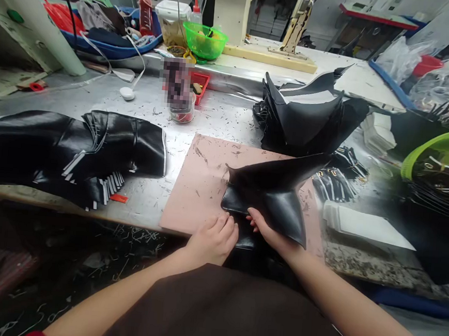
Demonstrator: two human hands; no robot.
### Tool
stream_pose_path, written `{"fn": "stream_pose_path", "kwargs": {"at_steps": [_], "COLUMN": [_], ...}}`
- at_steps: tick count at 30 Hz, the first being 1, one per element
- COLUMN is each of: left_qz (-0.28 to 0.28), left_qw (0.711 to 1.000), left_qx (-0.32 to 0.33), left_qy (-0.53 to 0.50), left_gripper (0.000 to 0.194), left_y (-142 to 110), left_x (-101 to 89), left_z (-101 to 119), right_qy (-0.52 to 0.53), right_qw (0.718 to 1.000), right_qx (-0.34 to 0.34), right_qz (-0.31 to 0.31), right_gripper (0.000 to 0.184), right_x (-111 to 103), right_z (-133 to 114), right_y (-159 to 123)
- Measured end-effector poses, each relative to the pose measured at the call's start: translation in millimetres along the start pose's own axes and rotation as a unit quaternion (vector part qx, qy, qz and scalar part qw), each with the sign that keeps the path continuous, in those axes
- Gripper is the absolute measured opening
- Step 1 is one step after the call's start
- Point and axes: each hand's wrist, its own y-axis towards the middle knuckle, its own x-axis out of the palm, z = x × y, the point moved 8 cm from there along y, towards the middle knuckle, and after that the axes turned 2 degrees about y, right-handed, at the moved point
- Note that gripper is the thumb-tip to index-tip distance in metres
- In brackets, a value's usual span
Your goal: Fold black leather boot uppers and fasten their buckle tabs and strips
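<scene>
A glossy black leather-like piece [279, 206], folded and curved, lies partly over a pinkish board [192, 186] at the table's front edge. My right hand [264, 230] grips its lower edge, the thumb on top and the other fingers partly hidden beneath. Just left of it, my left hand [213, 237] is closed at the front edge of the board, fingers curled down. Its fingertips are hidden, so what they pinch cannot be made out. Between the hands, a lower black flap [247, 237] hangs toward my lap.
A stack of black pieces [306, 117] stands behind the board. Overlapping black panels with white edges [71, 145] lie left. White stacked pieces [363, 225], small black straps [334, 184] and a yellow-green basket [412, 157] are right. A green basket [205, 42] and clear jar [182, 114] stand farther back.
</scene>
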Motion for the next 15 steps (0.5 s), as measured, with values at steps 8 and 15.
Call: {"fn": "stream_pose_path", "kwargs": {"at_steps": [8, 15], "left_qz": [0.033, 0.016], "left_qw": [0.999, 0.998], "left_qx": [-0.014, -0.03], "left_qy": [0.007, -0.049], "left_gripper": [0.033, 0.03], "left_y": [-1.1, 1.3], "left_x": [-4.5, -0.7], "left_z": [-0.6, -8.1], "right_qy": [-0.004, -0.013], "right_qw": [0.996, 0.999], "right_qx": [0.083, 0.029], "right_qz": [0.02, 0.018], "right_gripper": [0.022, 0.02], "right_x": [-2.8, -2.2], "right_z": [8.7, 6.6], "right_y": [-2.4, 0.3]}}
